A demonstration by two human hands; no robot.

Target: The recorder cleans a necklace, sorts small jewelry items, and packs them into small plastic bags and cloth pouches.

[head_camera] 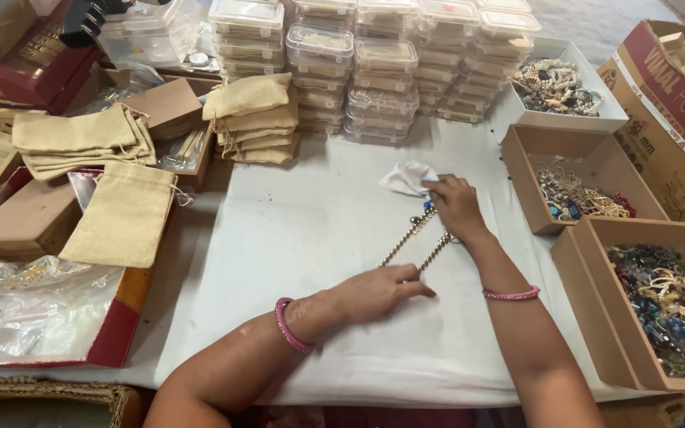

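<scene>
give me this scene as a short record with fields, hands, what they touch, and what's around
left hand: flat on the lower end of the beaded necklace
right hand: on the necklace's upper end, beside a white cloth
surface: white table cover
right side: open boxes of jewellery
back: stacked clear plastic boxes
left side: jute pouches

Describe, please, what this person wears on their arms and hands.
Both arms are bare, with no sleeves in view. The left hand has a thick pink bangle at the wrist; the right hand has a thinner pink beaded bangle. No gloves; rings cannot be made out.
</scene>
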